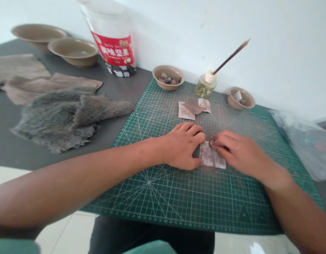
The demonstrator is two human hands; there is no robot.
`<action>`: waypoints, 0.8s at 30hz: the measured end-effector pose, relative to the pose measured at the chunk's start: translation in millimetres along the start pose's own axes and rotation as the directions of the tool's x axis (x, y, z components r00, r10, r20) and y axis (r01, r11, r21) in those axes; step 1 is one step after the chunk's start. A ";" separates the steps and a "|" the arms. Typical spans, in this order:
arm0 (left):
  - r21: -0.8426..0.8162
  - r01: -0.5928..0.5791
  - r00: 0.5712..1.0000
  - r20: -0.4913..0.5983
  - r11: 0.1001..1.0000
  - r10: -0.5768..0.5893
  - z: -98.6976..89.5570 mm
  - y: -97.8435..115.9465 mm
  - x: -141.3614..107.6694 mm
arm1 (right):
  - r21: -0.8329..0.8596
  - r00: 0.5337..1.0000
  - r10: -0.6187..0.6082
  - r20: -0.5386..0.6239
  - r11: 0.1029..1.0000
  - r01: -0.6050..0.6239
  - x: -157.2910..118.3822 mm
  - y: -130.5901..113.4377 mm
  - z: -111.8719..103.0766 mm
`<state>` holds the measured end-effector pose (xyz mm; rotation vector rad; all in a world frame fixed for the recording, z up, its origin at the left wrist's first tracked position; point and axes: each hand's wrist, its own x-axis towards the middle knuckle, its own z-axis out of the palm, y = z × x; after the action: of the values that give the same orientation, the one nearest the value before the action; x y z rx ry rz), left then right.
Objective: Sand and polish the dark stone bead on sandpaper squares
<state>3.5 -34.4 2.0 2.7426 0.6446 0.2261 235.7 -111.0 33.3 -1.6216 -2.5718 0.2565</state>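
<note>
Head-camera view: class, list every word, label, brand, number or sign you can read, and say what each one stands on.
"美味坚果" on the red label of the clear plastic tub.
Small print above it on that label: too small to read.
Edge markings on the green cutting mat: too blurred to read.

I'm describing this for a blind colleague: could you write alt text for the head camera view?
A left hand and a right hand rest on either side of a pale mottled sheet on a green cutting mat. Beyond lie smaller pale pieces, a small glass bottle holding a stick, and a tan bowl of small lumps; grey fur pelts lie to the left.
</note>
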 end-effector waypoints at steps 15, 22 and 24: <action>0.010 -0.005 1.000 0.001 1.000 0.005 0.8 -0.8 0.0 | 0.058 0.993 -0.112 0.045 0.992 0.109 1.0 -0.2 1.2; 0.013 -0.009 1.000 0.008 1.000 0.009 0.5 -0.4 -0.9 | 0.098 0.987 -0.115 0.108 0.990 0.105 0.1 1.5 -0.8; 0.019 0.002 1.000 -0.006 1.000 -0.002 1.3 -0.7 -1.0 | 0.056 0.997 -0.048 0.053 0.997 0.045 0.1 1.3 -0.6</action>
<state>2.6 -34.7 0.5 2.7602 0.6540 0.2290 236.9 -110.3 33.7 -1.5551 -2.6143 0.3692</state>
